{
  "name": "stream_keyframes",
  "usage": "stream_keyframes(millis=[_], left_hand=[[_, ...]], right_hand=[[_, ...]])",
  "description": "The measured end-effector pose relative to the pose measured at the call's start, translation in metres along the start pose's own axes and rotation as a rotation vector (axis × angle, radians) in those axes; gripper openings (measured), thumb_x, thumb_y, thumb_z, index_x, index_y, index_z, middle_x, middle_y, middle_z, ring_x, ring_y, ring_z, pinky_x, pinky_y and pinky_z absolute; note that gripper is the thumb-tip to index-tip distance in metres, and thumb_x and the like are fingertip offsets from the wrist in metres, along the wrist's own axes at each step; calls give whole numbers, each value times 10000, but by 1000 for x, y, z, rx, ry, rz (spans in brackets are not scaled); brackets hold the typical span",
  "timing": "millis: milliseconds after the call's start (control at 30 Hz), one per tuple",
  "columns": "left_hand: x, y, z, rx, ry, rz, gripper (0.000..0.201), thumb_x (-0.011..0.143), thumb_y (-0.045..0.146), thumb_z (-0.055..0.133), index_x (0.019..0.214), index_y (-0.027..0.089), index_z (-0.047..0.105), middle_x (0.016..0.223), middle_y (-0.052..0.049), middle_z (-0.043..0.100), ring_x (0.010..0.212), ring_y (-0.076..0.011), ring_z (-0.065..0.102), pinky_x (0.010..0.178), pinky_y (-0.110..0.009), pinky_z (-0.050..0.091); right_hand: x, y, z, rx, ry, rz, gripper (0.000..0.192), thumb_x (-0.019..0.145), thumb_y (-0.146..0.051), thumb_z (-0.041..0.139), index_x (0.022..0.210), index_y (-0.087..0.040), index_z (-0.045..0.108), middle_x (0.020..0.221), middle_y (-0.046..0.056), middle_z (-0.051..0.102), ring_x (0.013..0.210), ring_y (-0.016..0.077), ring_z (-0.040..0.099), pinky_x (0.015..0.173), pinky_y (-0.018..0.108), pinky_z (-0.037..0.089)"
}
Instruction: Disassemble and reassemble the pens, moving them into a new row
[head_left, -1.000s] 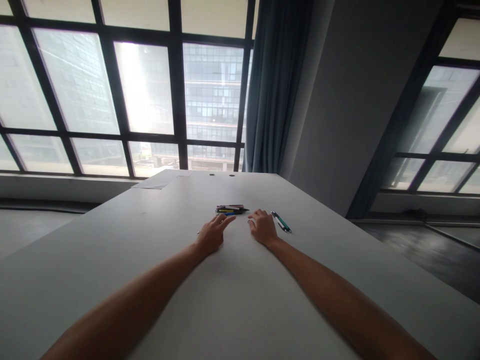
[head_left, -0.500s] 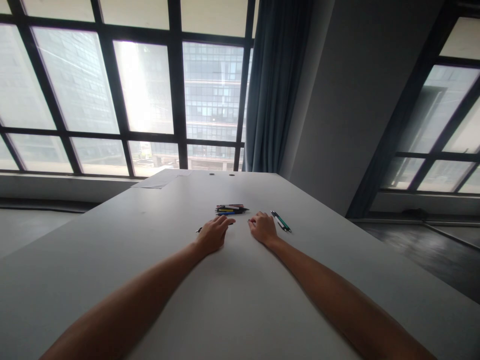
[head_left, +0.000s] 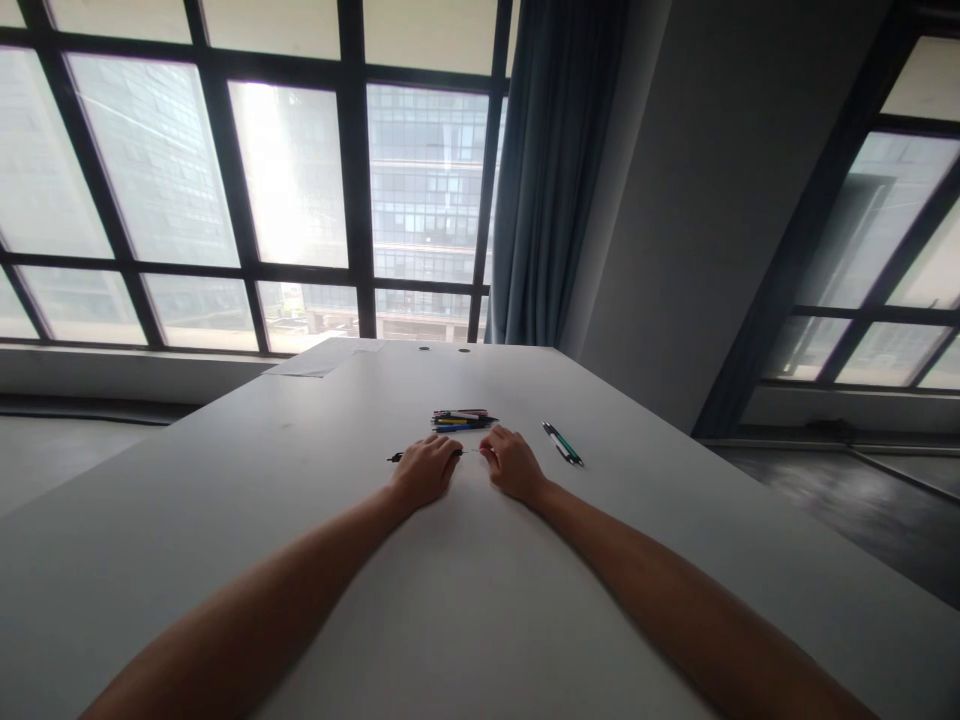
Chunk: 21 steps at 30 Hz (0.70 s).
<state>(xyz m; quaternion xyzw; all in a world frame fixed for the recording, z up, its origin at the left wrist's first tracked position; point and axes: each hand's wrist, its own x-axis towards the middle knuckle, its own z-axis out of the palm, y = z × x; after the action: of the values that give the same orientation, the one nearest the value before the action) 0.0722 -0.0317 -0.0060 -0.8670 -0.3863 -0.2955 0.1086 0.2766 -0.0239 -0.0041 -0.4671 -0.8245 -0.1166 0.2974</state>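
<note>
**Hands close in on one pen**

Your right hand (head_left: 511, 463) has slid left toward your left hand (head_left: 425, 468). Both curl around a thin black pen (head_left: 395, 458) lying on the white table (head_left: 300, 480), just this side of the small heap of coloured pens (head_left: 461, 419). Two green-and-black pens (head_left: 562, 443) lie right of that heap.

There is one view only, from the head. It looks forward and slightly down along both forearms, over the long white tabletop (head_left: 300, 470), toward the large dark-framed windows (head_left: 300, 180) far behind.
</note>
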Motion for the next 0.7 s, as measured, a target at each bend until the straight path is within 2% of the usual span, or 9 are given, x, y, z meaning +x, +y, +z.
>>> stream_keyframes(millis=[167,367,700], left_hand=[[-1,0,0,4,0,-41,217,924,257,420,1035,211,602,978,-63,667,925,-202,600,785,-329,490],[0,2,-2,-9,-18,-48,211,918,248,430,1025,211,607,968,-61,667,921,-195,600,793,-318,487],[-1,1,-1,-3,-15,-48,206,919,249,429,1025,209,601,963,-57,666,907,-197,599,778,-318,484]], right_hand=[[-1,-11,-1,28,18,-53,108,873,-96,489,847,-165,568,902,50,588,820,170,521,774,287,353],[-1,-8,-2,86,-5,-108,115,893,-116,472,877,-170,572,914,56,588,838,175,526,795,298,366],[-1,-7,0,89,17,-107,100,894,-120,480,875,-165,567,915,48,585,836,166,522,811,291,359]])
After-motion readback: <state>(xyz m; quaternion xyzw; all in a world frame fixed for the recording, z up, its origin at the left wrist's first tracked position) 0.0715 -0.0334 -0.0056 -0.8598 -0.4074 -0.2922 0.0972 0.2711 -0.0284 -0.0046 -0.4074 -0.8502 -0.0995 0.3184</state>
